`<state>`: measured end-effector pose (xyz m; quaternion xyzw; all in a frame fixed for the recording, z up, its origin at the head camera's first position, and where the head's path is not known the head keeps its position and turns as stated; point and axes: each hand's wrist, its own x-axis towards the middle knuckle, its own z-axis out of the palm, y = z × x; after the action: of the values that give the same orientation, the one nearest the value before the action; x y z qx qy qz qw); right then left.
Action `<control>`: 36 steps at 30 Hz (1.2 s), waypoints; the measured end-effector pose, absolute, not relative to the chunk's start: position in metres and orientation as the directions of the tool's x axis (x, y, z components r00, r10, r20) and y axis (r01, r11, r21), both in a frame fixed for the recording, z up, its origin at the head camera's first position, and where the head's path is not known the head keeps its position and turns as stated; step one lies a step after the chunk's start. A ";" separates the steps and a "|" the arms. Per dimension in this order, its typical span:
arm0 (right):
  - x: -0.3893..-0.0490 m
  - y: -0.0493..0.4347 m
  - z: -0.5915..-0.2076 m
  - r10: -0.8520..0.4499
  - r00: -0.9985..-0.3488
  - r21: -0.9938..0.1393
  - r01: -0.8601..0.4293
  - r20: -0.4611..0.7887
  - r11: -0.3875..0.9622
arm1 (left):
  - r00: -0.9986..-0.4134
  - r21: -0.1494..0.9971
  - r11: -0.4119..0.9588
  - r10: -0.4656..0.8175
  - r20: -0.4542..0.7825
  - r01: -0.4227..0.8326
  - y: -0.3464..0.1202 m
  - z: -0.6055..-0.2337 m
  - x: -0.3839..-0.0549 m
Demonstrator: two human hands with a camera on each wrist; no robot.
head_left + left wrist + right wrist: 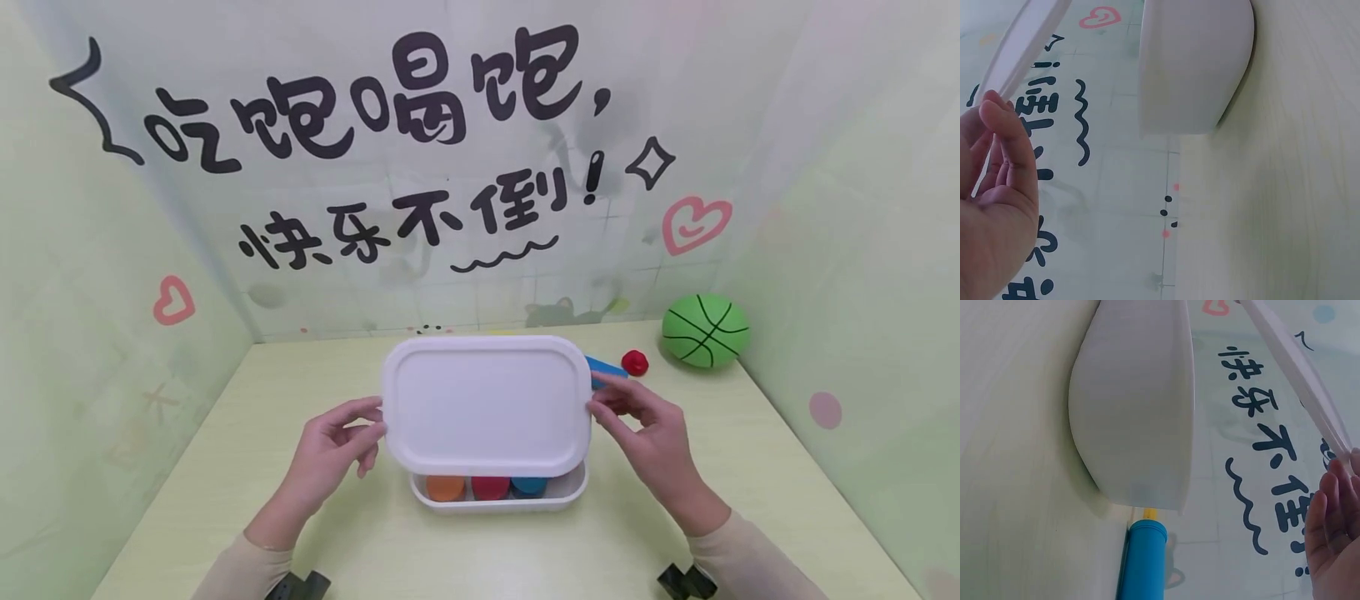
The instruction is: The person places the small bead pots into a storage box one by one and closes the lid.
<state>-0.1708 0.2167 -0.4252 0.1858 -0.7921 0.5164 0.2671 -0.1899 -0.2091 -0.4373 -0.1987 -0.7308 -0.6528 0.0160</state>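
Observation:
A white rounded lid (487,407) is held up, tilted, over a white box (517,505). My left hand (333,454) pinches its left edge between thumb and fingers, and my right hand (648,433) pinches the right edge. Below the lid, the front of the box shows an orange round top (446,488), a red one (491,488) and a blue one (529,487) inside; the lid hides the rest. In both wrist views a gap separates the lid (1019,50) from the box (1135,406), which stands on the table.
Behind the lid on the right lies a blue cylinder (1144,559) with a yellow end, partly hidden. Near it are a small red object (635,362) and a green ball (705,331) with black lines. Printed curtains (360,292) stand around the pale wooden table (247,433).

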 end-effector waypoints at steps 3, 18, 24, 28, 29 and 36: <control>-0.171 0.218 -0.426 -0.033 -0.847 -0.761 -0.494 0.531 0.421 | -0.926 0.945 0.097 0.256 0.278 0.311 -0.207 -0.439 -0.190; -0.176 0.229 -0.442 -0.171 -0.964 -0.768 -0.265 0.203 0.584 | -0.912 0.963 0.200 0.401 0.089 0.182 -0.208 -0.467 -0.196; -0.180 0.228 -0.443 -0.178 -0.971 -0.747 -0.239 0.162 0.620 | -0.940 0.970 0.234 0.340 -0.025 0.059 -0.202 -0.480 -0.197; -0.180 0.228 -0.442 -0.201 -0.974 -0.740 -0.214 0.108 0.637 | -0.941 0.962 0.266 0.337 -0.033 0.061 -0.198 -0.487 -0.196; -0.180 0.228 -0.442 -0.202 -0.974 -0.739 -0.207 0.098 0.641 | -0.940 0.959 0.273 0.339 -0.027 0.071 -0.197 -0.488 -0.195; -0.183 0.229 -0.447 -0.220 -0.974 -0.739 -0.183 0.048 0.649 | -0.936 0.953 0.287 0.351 -0.015 0.093 -0.195 -0.489 -0.192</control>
<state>-0.1825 0.2294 -0.4474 0.1112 -0.9076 0.4041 -0.0231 -0.1922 -0.1951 -0.4887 -0.1399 -0.7945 -0.5803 -0.1113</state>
